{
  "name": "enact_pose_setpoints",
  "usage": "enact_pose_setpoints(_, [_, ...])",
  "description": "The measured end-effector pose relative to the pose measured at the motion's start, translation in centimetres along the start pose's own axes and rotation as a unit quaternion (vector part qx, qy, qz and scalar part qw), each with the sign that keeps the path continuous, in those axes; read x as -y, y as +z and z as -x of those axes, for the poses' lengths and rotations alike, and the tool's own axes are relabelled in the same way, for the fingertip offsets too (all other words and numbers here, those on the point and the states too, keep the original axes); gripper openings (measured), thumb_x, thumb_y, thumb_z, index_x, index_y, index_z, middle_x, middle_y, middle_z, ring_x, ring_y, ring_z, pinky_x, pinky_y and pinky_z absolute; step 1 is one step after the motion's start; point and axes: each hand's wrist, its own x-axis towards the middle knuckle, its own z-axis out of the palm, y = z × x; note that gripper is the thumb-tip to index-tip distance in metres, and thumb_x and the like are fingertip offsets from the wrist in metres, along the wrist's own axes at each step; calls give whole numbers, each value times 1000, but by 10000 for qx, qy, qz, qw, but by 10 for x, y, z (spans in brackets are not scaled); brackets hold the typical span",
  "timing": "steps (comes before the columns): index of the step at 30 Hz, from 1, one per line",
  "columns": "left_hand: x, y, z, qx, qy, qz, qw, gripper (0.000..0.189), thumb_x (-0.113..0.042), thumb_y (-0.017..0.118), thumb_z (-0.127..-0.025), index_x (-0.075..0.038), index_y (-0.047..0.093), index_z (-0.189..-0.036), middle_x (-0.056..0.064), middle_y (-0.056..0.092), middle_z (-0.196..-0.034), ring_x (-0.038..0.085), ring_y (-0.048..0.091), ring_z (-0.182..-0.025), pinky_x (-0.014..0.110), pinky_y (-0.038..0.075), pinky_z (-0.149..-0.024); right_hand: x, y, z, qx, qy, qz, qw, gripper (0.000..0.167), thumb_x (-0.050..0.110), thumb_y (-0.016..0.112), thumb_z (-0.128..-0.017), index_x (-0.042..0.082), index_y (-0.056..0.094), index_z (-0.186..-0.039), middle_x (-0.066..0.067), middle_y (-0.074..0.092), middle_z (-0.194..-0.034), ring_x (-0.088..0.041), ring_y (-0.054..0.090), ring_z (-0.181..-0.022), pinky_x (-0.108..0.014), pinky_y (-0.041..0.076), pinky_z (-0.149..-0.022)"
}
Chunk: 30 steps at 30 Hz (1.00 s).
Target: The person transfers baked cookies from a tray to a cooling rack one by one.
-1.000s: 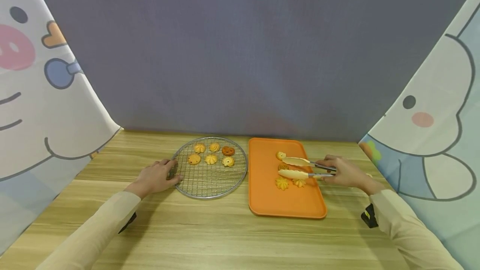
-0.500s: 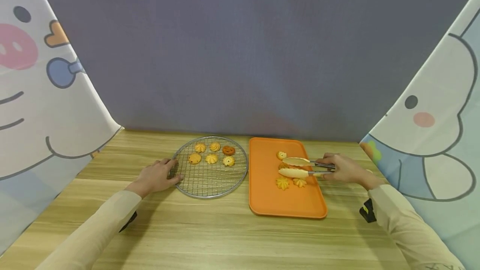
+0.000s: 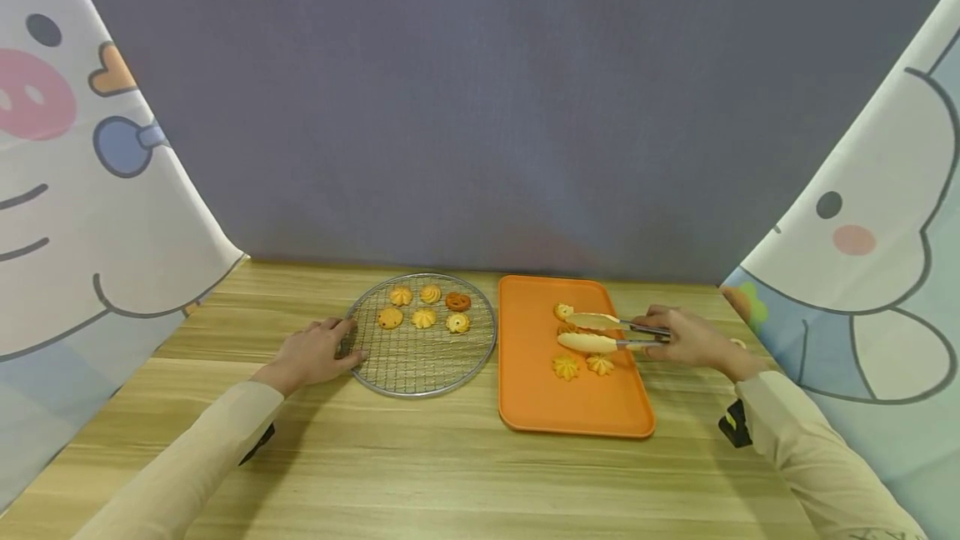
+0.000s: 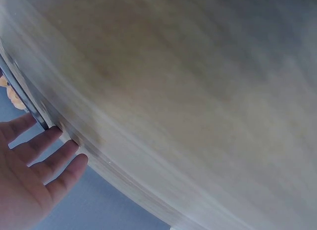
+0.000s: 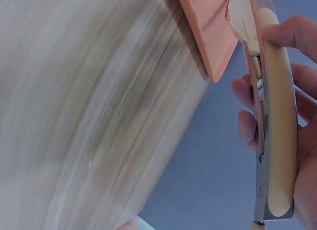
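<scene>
My right hand (image 3: 690, 338) grips a pair of tongs (image 3: 588, 343) with cream tips and metal arms. Thumb and fingers press on opposite arms in the right wrist view. The tips reach over the orange tray (image 3: 525, 394), one on either side of a brown cookie (image 3: 567, 328) that they partly hide. A round yellow cookie (image 3: 563, 311) lies behind the tips, and two flower-shaped cookies (image 3: 566, 367) lie in front. My left hand (image 3: 311, 352) rests at the left rim of a round wire rack (image 3: 422, 395), fingers spread and fairly straight in the left wrist view.
Several cookies lie on the rack's far half, among them a brown pretzel cookie (image 3: 457, 302) and a chip-dotted cookie (image 3: 390, 317). Rack and tray stand side by side on the wood-grain table (image 3: 405, 473). A grey panel (image 3: 480, 107) rises behind, with cartoon-printed sheets at both sides.
The tong tips have drawn slightly closer together around the brown cookie, which now shows less. My left hand has stayed at the rack's rim.
</scene>
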Motion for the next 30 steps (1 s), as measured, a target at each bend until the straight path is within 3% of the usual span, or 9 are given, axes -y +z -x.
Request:
enact_pose_setpoints(14, [-1,0,1,-53,-9,60,10000,61,-49,57,-84,-6,50,-128,26,53,-124,49,51,-107,60,48,-70,17,7,-24,-362,-236,35,9991,41,8,69,-76,-1,62,-115,2,57,-81,1,36,-58,-17,31,-48])
enact_pose_setpoints(20, [-2,1,1,-72,8,18,10000,62,-50,56,-84,-6,50,-128,25,53,-124,49,51,-108,60,48,-70,31,15,-42,-102,-168,-89,9998,44,9,66,-79,1,58,-121,-6,59,-97,-7,51,-67,-19,41,-54])
enact_pose_setpoints(22, [-1,1,1,-83,10,16,10000,62,-50,56,-84,-6,50,-127,25,53,-123,49,51,-108,60,48,-70,35,18,-48,-65,-228,-149,9996,45,9,66,-79,1,57,-123,-5,59,-99,-7,50,-67,-19,41,-54])
enact_pose_setpoints(27, [-1,2,0,-80,-2,46,10000,63,-50,56,-84,-6,50,-128,25,52,-123,49,50,-108,61,48,-70,47,27,-65,-50,-470,-120,9988,44,12,67,-79,3,59,-121,1,58,-92,-5,44,-62,-19,36,-51])
enact_pose_setpoints(30, [0,2,0,-69,-10,39,10000,63,-51,56,-84,-6,49,-128,25,52,-124,49,50,-109,61,48,-70,56,32,-74,33,-511,-79,9987,44,13,67,-79,5,59,-121,1,58,-93,-10,52,-68,-18,39,-53])
